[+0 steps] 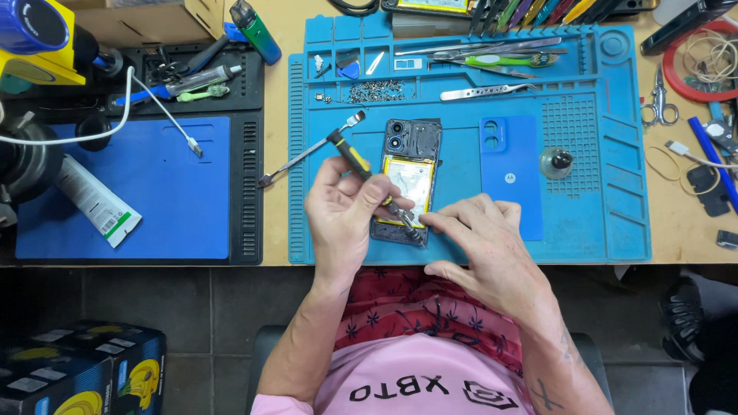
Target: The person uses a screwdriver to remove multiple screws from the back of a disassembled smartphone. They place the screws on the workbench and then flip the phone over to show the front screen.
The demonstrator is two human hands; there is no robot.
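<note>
Left hand curls closed around a slim black-yellow screwdriver, tip on the glossy opened phone; right hand lies flat, fingers spread, steadying it

The left hand and right hand cover the lower end of the opened phone, hiding the screwdriver tip. The loose screws are too small to tell apart. The red ring and black shoe are cut off by the right edge.

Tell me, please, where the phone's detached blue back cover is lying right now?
In the head view, the blue back cover lies flat on the blue work mat, just right of the opened phone and above the right hand.
</note>
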